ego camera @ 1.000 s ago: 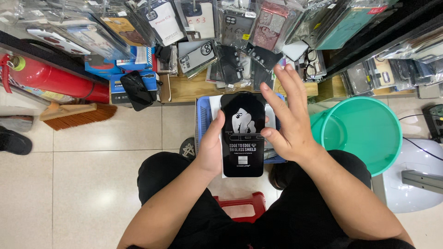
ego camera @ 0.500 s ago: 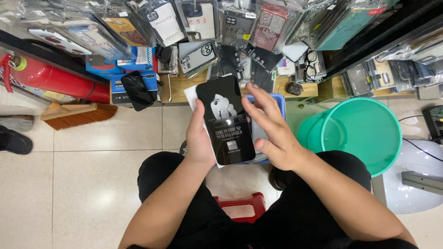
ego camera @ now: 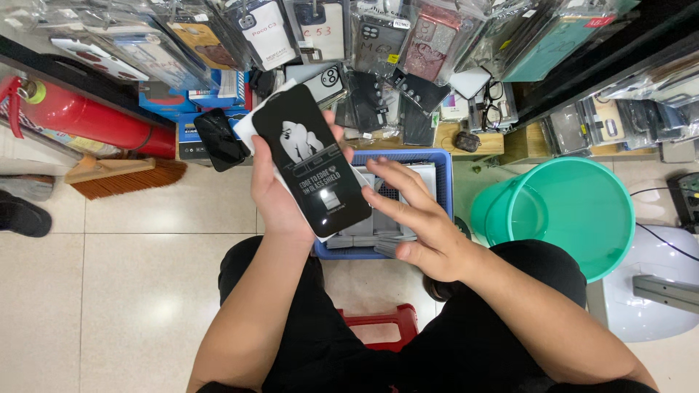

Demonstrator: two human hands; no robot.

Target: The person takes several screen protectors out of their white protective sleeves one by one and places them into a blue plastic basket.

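Black flat packet (ego camera: 313, 161) tilts in the left hand's (ego camera: 280, 193) grip — right hand (ego camera: 422, 222) hovers spread, empty, over blue basket (ego camera: 444, 191).

A: So where's everything sitting relative to the crate (ego camera: 445, 191)?

B: Crate's on the floor (ego camera: 131, 276) right in front of the person's knees, with flat packs (ego camera: 419, 178) stacked in it. The bucket (ego camera: 564, 215) is just to its right, the broom (ego camera: 120, 177) well off to its left, and the extinguisher (ego camera: 87, 116) lies behind the broom.

A: And the hands?

B: Left hand (ego camera: 280, 193) holds a slim box (ego camera: 312, 161) up over the crate's left edge. Right hand (ego camera: 422, 225) hovers above the crate, beside the box. The hanging cases (ego camera: 378, 36) are behind it all.
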